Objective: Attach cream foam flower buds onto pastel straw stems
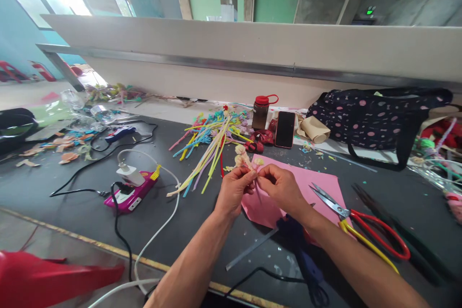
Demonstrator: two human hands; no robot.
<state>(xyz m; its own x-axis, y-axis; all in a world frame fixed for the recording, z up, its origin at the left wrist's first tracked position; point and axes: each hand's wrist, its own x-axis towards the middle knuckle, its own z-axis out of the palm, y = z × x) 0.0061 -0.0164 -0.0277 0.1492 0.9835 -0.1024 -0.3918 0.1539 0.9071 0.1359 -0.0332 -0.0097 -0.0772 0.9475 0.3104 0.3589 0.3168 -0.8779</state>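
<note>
Both my hands meet over the near edge of a pink paper sheet on the dark worktable. My left hand is closed around the stem of a small cream and pink artificial flower sprig, whose blooms stick up above the fingers. My right hand pinches the same sprig from the right, fingers pressed together at its base.
A pile of coloured stems lies behind the hands. Red-and-yellow scissors rest to the right, a pink power strip with cables to the left. A phone, a red-lidded jar, a spotted bag and a blue glue gun are nearby.
</note>
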